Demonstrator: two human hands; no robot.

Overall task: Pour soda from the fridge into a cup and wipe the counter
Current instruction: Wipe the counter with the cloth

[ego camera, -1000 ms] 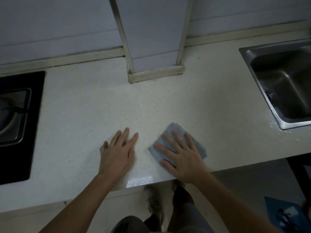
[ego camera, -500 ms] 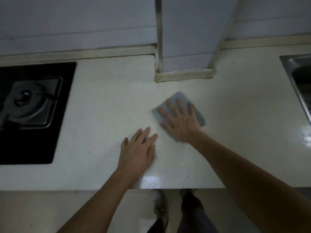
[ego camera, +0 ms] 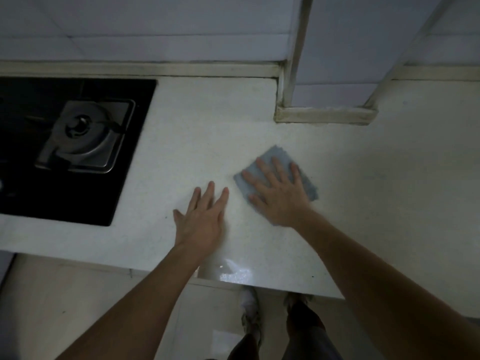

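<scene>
The right hand [ego camera: 279,197] lies flat, fingers spread, pressing down on a blue-grey cloth [ego camera: 306,183] that rests on the pale speckled surface [ego camera: 197,141]; the hand covers most of the cloth without gripping it, and the cloth's edges show past the fingertips and to the right. The left hand [ego camera: 201,219] is just beside it, also flat and open on the surface, palm down, holding nothing. A black stove [ego camera: 124,162] with a metal burner [ego camera: 80,137] sits well to the left. A tiled column [ego camera: 335,61] stands at the back of the surface, beyond the cloth. The person's shoes [ego camera: 250,313] show on the floor below the edge.
</scene>
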